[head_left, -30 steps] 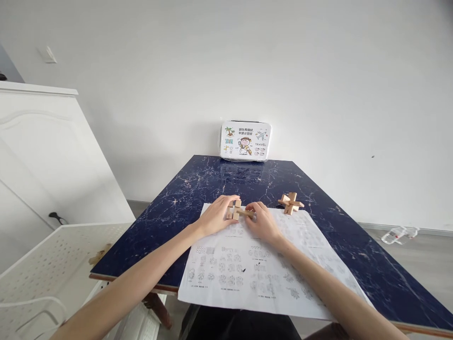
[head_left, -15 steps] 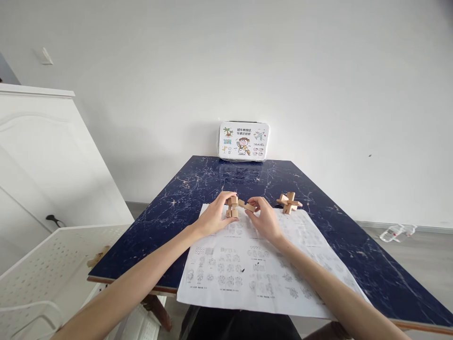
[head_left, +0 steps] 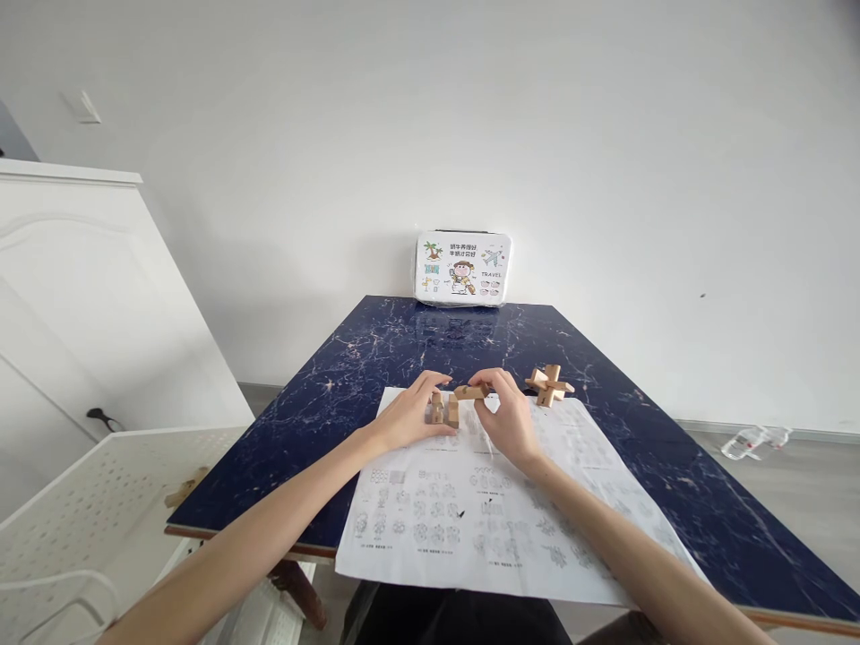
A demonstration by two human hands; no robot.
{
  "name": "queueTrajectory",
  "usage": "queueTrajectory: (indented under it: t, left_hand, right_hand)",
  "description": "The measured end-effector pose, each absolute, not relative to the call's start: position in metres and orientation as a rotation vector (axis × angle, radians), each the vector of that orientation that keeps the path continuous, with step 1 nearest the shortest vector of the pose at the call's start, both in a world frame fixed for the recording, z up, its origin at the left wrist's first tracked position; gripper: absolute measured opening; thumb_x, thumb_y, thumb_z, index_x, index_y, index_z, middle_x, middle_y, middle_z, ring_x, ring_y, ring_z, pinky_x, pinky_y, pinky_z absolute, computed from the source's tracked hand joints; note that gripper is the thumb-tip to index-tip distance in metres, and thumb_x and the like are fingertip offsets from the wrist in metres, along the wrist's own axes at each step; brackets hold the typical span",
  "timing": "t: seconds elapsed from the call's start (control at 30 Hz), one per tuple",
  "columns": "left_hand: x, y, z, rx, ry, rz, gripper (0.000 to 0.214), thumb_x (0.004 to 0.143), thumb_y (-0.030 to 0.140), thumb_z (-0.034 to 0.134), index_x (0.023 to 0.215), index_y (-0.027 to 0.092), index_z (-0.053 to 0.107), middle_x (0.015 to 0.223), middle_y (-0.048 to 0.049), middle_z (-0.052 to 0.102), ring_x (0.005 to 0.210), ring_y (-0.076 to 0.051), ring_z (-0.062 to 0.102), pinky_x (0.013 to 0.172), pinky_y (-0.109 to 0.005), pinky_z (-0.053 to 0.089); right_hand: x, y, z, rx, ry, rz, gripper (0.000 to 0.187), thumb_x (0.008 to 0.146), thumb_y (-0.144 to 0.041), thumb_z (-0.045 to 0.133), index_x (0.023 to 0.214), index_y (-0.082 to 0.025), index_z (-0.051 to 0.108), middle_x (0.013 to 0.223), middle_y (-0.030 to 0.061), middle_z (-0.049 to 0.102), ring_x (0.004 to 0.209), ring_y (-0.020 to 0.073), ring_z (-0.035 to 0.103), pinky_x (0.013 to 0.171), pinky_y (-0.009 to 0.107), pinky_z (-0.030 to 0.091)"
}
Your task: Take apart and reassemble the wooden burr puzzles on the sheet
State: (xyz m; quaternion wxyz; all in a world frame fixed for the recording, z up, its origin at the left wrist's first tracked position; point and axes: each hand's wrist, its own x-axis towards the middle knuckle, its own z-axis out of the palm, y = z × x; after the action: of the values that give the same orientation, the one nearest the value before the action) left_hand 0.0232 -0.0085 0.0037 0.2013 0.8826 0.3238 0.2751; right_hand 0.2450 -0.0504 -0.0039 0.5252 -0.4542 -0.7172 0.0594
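My left hand (head_left: 407,416) rests on a printed instruction sheet (head_left: 490,502) and pinches a small cluster of upright wooden puzzle pieces (head_left: 442,409). Just to its right, my right hand (head_left: 509,415) holds a single wooden bar (head_left: 471,391) in its fingertips, lifted slightly above the cluster and apart from it. An assembled wooden cross-shaped puzzle (head_left: 549,384) stands at the sheet's far right corner, away from both hands.
The sheet lies on a dark blue marble-pattern table (head_left: 376,349). A white illustrated box (head_left: 462,268) leans against the wall at the table's far edge. A white perforated rack (head_left: 81,502) and white cabinet stand to the left. A plastic bottle (head_left: 749,440) lies on the floor, right.
My right hand has drawn the wooden bar out of the cluster and lifted it. The left hand has lowered the remaining pieces onto the sheet.
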Motion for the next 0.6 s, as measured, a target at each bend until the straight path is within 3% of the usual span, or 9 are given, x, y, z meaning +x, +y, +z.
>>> queueTrajectory:
  t: [0.27, 0.4, 0.6]
  left_hand:
    - [0.025, -0.008, 0.005, 2.487, 0.82, 0.995, 0.082, 0.082, 0.059, 0.081, 0.146, 0.033, 0.038, 0.142, -0.0105, 0.048, 0.115, -0.027, 0.064, 0.101, -0.048, 0.056]
    - [0.025, -0.009, 0.007, 2.506, 0.793, 1.021, 0.078, 0.084, 0.057, 0.08, 0.145, 0.034, 0.038, 0.143, -0.0105, 0.047, 0.118, -0.028, 0.064, 0.101, -0.049, 0.057]
    - [0.023, -0.008, 0.006, 2.528, 0.821, 1.043, 0.075, 0.086, 0.059, 0.077, 0.145, 0.034, 0.038, 0.142, -0.0108, 0.049, 0.117, -0.029, 0.064, 0.099, -0.05, 0.057]
  right_hand:
    - [0.243, -0.05, -0.003, -1.001, -1.669, 0.277, 0.01, 0.096, -0.03, 0.056, 0.102, -0.024, 0.062, 0.109, 0.0101, 0.068, 0.095, 0.0251, 0.066, 0.084, 0.041, 0.056]
    - [0.242, -0.048, -0.007, -1.042, -1.687, 0.521, 0.017, 0.093, -0.039, 0.063, 0.1, -0.024, 0.065, 0.098, 0.0079, 0.073, 0.082, 0.0235, 0.068, 0.073, 0.038, 0.058]
    - [0.239, -0.047, -0.016, -1.125, -1.792, 0.652, 0.017, 0.097, -0.038, 0.053, 0.098, -0.023, 0.062, 0.079, 0.0021, 0.073, 0.065, 0.0197, 0.065, 0.062, 0.031, 0.05]
